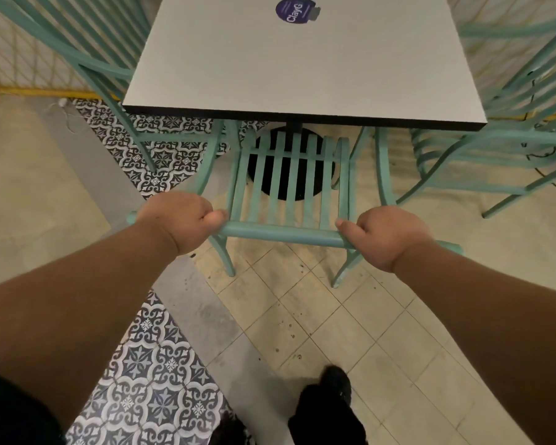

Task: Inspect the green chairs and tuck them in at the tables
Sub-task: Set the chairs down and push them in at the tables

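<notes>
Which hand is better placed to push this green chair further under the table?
Neither clearly. The left hand and right hand both grip the top rail of the chair, one on each side of the seat, so pushing with both together would likely keep it straight.

Warm, fairly dim indoor light, seemingly from overhead. Desk (302,69) top brightest surface. Deep shadow under desk's near edge. Wide-angle bending strong at far left and right edges. Near bottom corners dark, soft. Fine detail slightly smeared on floor tiles (302,316).
</notes>
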A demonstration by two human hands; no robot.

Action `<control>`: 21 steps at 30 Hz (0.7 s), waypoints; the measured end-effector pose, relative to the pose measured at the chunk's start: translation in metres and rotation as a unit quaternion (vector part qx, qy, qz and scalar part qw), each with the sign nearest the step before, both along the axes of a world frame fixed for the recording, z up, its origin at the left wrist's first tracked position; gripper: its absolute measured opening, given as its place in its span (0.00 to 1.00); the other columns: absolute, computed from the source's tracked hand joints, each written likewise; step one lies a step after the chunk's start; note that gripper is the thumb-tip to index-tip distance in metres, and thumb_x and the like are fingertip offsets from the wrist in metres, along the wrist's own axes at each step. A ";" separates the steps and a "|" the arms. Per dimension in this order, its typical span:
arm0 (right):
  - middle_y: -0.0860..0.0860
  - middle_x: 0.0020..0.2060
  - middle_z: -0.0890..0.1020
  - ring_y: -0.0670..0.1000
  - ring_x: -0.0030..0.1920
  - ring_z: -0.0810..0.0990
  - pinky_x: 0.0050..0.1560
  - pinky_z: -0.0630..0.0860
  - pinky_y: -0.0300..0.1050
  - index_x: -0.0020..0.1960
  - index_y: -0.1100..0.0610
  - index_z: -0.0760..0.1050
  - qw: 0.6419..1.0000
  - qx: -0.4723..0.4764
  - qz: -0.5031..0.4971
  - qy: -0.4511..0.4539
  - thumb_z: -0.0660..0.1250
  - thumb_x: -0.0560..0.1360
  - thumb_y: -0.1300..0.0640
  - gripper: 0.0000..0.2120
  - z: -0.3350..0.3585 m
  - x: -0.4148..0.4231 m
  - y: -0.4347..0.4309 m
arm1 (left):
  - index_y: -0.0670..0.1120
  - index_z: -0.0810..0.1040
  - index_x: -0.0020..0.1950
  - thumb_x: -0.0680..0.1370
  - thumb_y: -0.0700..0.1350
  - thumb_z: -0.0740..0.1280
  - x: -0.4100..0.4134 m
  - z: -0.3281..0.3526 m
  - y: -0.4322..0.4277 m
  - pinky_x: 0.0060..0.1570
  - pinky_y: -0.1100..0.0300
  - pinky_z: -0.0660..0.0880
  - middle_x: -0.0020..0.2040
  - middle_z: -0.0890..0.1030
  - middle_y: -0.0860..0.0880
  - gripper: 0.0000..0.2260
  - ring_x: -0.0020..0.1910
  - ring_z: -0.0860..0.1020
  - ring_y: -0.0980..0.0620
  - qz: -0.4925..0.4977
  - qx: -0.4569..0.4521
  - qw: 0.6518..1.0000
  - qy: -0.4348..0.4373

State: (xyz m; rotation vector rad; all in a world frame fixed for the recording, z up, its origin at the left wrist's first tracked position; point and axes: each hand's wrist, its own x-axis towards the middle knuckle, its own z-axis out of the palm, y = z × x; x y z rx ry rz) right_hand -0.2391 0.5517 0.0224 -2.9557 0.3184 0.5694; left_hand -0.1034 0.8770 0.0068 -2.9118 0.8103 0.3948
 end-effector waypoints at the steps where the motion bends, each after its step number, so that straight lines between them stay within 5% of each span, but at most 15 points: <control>1: 0.53 0.33 0.80 0.54 0.35 0.80 0.38 0.80 0.50 0.38 0.55 0.79 1.000 0.003 0.001 -0.001 0.45 0.79 0.29 0.37 0.000 0.000 0.000 | 0.52 0.77 0.37 0.72 0.70 0.39 0.000 -0.001 0.001 0.37 0.51 0.78 0.33 0.78 0.49 0.33 0.34 0.77 0.49 0.002 0.001 1.000 -0.001; 9: 0.48 0.37 0.77 0.51 0.38 0.77 0.40 0.73 0.48 0.39 0.49 0.74 0.997 0.071 0.005 -0.019 0.52 0.82 0.36 0.24 0.009 -0.009 0.000 | 0.52 0.79 0.42 0.80 0.63 0.47 -0.002 0.007 -0.003 0.41 0.52 0.76 0.36 0.78 0.49 0.26 0.36 0.77 0.50 0.026 0.014 0.999 0.028; 15: 0.54 0.52 0.82 0.57 0.52 0.79 0.55 0.77 0.55 0.59 0.54 0.78 0.995 0.033 -0.074 -0.054 0.52 0.84 0.37 0.25 0.062 -0.020 0.011 | 0.54 0.76 0.50 0.82 0.58 0.45 -0.013 0.037 -0.017 0.50 0.50 0.70 0.46 0.78 0.50 0.21 0.47 0.76 0.49 0.009 0.100 0.993 0.070; 21: 0.56 0.63 0.80 0.59 0.63 0.78 0.65 0.74 0.58 0.68 0.54 0.75 0.993 -0.008 -0.090 -0.074 0.50 0.83 0.37 0.28 0.111 -0.033 0.012 | 0.51 0.75 0.69 0.84 0.58 0.49 -0.039 0.101 -0.039 0.57 0.46 0.73 0.65 0.80 0.45 0.23 0.62 0.78 0.44 0.004 -0.087 0.996 0.016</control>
